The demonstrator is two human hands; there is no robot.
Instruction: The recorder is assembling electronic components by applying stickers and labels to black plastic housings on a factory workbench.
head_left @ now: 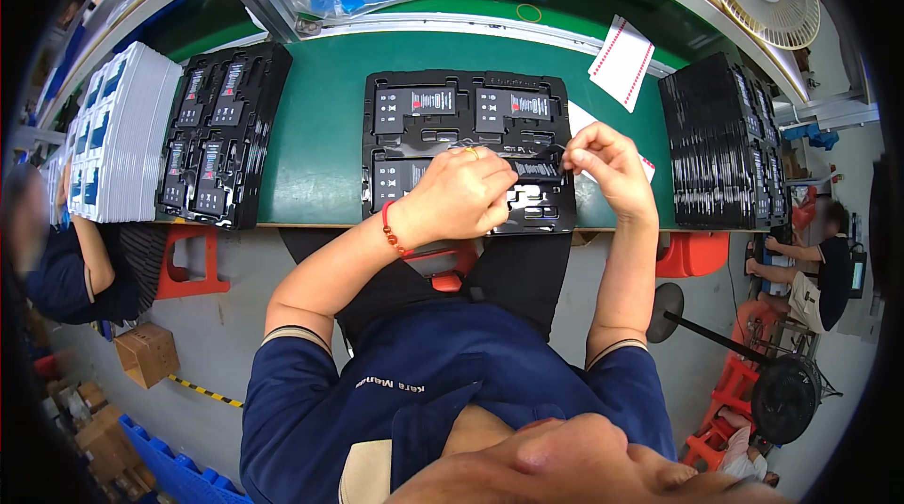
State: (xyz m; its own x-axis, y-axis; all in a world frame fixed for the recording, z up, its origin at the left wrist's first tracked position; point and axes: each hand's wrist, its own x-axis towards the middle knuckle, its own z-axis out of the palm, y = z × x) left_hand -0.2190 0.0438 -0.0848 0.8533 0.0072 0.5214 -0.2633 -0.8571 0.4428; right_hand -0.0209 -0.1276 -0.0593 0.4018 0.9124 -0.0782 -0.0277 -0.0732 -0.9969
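Head view shows the left hand [457, 192] above a black moulded plastic tray [370, 142], its fingers curled in and closed around one end of a black, flat, battery-like piece [539, 172]; much of the grip is hidden behind the knuckles. This piece lies over the right part of the tray, between the two hands. The right hand [612, 170] is just beyond the tray's right edge, thumb and index finger pinched together on a thin dark strand [556, 147] near the piece's right end; its other fingers are loosely bent.

In the tray sit a black rectangular battery with white print [412, 105] at upper left, a similar one [513, 105] at upper right, and another [387, 182] at lower left, partly covered by the left hand. A red beaded bracelet [390, 227] circles the left wrist. On the green tabletop [320, 128], a stack of loaded black trays [226, 132] stands to the left, beside a tall white stack [146, 142]; more stacked black trays [711, 151] stand to the right. A white sheet with red marks [621, 62] lies beyond the right hand.
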